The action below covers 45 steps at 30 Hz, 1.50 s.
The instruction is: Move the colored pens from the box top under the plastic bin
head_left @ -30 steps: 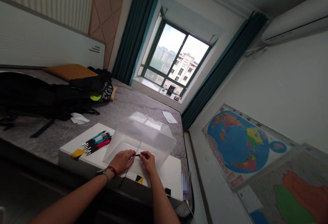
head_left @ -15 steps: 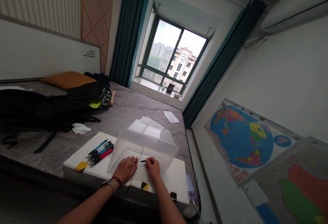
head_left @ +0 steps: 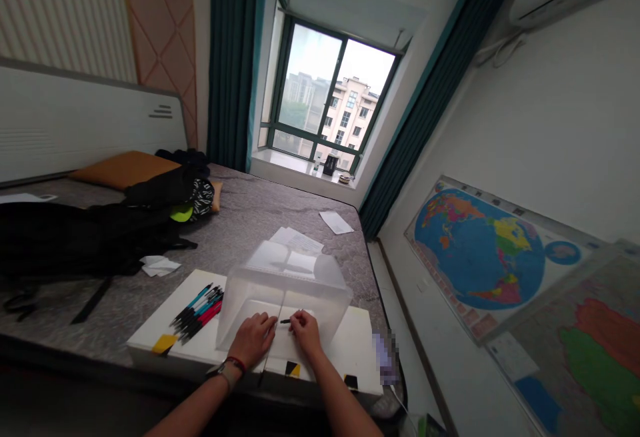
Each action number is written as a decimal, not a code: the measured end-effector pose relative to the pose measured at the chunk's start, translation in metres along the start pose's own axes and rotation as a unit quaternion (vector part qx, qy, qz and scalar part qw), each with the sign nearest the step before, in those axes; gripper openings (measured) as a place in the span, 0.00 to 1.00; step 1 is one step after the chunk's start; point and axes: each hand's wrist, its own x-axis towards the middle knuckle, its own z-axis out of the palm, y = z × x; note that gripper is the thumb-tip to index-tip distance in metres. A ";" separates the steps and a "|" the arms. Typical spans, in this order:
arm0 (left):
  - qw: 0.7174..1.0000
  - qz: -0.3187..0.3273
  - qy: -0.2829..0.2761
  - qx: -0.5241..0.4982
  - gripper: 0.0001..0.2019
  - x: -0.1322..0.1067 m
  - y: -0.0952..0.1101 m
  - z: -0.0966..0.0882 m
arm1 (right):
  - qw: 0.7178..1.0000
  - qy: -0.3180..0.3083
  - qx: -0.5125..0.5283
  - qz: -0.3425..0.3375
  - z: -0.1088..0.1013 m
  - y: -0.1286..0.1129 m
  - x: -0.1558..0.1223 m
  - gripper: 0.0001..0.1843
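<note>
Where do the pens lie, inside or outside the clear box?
Outside: the pens lie on the white board, left of the clear plastic box, not under it.

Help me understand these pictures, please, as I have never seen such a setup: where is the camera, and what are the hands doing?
There is no machine here: these are a person's two bare hands, seen from a camera worn on the head, looking forward and down. The left hand, with a watch on its wrist, is at the front of a clear plastic box. The right hand pinches a thin dark pen. Beneath them lies a white board on a grey mattress, with a bundle of pens beside the box.
</note>
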 end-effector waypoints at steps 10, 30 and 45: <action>1.000 0.008 -0.029 -0.007 0.17 0.001 0.000 -0.005 | 1.000 -0.004 0.005 0.009 -0.002 0.000 0.001 0.13; 1.000 0.005 -0.003 0.019 0.18 -0.001 0.004 -0.006 | 1.000 -0.017 0.015 0.003 -0.001 0.007 -0.002 0.10; 0.999 -0.005 -0.012 0.037 0.18 0.000 0.004 -0.005 | 0.953 0.129 -0.256 -0.100 -0.001 -0.022 -0.038 0.13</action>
